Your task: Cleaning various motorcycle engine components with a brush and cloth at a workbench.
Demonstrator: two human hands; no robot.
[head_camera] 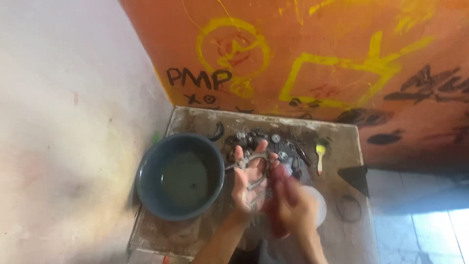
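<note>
My left hand (248,182) is palm up over the stained slab and holds a grey metal part (252,166) with curved arms. My right hand (297,211) is blurred just right of it and grips a dark red brush or rag (279,195) laid against the part. Both hands hang to the right of a dark blue basin (146,186) that holds murky liquid.
A dirty concrete slab (342,146) bears several small metal parts (249,137), a yellow-bristled brush (320,154), a dark ring (349,209) and a black triangular piece (355,177). A white wall stands left, an orange painted wall behind. White floor tiles (420,225) lie right.
</note>
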